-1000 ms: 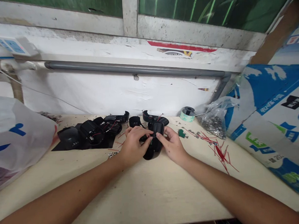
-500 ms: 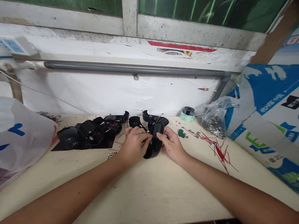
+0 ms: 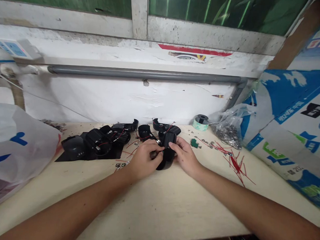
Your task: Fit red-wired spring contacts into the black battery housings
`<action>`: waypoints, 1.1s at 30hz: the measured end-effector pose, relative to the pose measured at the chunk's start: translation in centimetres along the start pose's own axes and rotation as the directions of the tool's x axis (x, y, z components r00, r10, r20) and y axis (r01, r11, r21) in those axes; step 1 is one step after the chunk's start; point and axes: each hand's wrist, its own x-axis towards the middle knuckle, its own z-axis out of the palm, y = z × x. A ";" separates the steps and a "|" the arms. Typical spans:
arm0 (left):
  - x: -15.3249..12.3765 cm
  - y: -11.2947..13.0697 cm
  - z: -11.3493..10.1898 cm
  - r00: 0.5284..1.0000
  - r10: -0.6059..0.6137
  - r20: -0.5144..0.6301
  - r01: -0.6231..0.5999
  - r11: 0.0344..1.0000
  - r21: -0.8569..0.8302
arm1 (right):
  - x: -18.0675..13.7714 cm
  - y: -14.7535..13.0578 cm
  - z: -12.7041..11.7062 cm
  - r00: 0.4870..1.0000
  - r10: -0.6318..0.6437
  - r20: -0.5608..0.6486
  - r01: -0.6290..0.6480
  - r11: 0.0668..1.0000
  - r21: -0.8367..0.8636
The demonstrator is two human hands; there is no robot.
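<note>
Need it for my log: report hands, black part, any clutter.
Right hand holding black housing. Left hand up against its left side. Closest clutter: other black housings, just beyond.

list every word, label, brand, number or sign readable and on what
"20": blue, white and green printed packaging
"中国", probably: same packaging; other lettering blurred
Blue-marked white plastic bag: marks unreadable
White wall-mounted box with blue panels: too small
Torn red-striped wall sticker: unreadable

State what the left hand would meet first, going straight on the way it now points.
The left hand would likely first meet the black, curved plastic housing held in the right hand; whether they touch now is unclear.
</note>
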 end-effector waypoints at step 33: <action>-0.1 -0.1 0.3 0.985 0.030 -0.170 0.027 0.946 0.323 | 0.7 0.0 -0.6 0.978 -0.083 -0.194 0.098 0.993 0.068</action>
